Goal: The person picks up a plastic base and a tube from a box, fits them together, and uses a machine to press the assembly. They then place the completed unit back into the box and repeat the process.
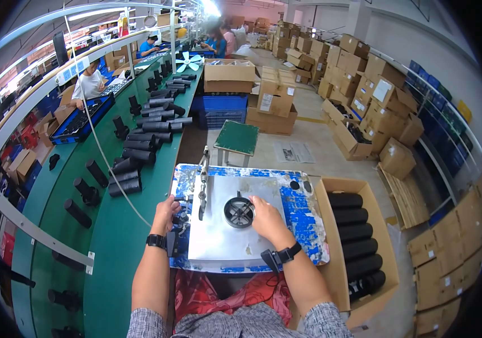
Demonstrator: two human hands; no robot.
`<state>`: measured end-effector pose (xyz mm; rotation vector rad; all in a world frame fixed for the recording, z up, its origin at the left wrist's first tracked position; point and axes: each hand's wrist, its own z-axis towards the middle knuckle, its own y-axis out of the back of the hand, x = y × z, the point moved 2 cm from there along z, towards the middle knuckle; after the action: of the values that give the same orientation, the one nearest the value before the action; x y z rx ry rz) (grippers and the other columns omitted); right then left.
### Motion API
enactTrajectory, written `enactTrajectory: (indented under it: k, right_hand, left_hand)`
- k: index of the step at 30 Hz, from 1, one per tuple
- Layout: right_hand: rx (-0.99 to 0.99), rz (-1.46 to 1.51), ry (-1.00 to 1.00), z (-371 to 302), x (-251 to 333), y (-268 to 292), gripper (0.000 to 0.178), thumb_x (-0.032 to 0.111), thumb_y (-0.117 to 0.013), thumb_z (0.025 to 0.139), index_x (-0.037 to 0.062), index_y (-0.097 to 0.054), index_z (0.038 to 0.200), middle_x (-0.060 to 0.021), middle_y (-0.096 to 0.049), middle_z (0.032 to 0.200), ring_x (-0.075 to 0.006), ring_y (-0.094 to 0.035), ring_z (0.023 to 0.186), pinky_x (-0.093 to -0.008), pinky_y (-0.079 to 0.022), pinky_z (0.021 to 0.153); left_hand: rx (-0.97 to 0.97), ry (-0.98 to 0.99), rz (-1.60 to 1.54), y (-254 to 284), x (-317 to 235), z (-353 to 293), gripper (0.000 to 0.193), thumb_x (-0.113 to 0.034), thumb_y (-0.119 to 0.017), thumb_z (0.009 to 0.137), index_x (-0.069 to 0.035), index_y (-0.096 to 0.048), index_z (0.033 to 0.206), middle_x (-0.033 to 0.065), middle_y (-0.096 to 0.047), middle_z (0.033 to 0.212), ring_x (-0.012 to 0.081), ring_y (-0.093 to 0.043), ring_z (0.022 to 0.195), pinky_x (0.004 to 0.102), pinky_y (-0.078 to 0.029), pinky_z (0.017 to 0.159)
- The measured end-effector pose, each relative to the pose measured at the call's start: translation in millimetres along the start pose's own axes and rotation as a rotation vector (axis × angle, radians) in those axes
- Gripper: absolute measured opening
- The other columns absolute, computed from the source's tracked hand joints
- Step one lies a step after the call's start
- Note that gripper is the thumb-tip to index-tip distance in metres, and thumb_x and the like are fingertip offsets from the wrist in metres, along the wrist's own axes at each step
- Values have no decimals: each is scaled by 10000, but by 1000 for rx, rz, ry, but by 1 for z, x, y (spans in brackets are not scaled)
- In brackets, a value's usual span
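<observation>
A round black plastic part (239,212) with cross spokes inside its rim lies on a flat metal plate (218,242). My right hand (267,219) grips the part's right edge, thumb and fingers closed on it. Left of the plate, my left hand (165,214) is closed beside small dark fittings (182,217); what its fingers hold, if anything, is hidden. An upright metal clamp-like fixture (202,186) stands at the plate's left side. Under the plate is a worn blue and white board (300,217).
On my right, an open carton (331,248) holds several black cylinders (359,246). More black tubes (139,141) lie along the green bench (106,248) on my left. A green-topped stool (236,137) stands ahead, with stacked cartons beyond. Other people sit farther off at the line.
</observation>
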<state>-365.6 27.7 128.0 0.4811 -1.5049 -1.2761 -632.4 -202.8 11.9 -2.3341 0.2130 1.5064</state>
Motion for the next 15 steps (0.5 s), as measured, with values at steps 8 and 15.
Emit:
enactTrajectory:
  k: [8, 15]
  right_hand:
    - [-76, 109, 80, 3, 3, -9, 494, -44, -500, 869, 57, -686, 1315, -196, -659, 1188, -439, -661, 1075, -498, -541, 938]
    - [-62, 75, 110, 24, -16, 1, 389, 120, -623, 880, 71, -720, 1254, -189, -681, 1144, -402, -681, 1072, -469, -559, 925]
  left_hand:
    - [27, 87, 184, 17, -21, 29, 485, -373, -585, 1061, 59, -615, 1278, 206, -709, 1149, 294, -683, 1091, 403, -509, 863]
    - [-80, -1115, 590, -60, -57, -156, 103, -93, -637, 979, -35, -684, 1049, 87, -697, 968, 200, -649, 768, 363, -516, 685]
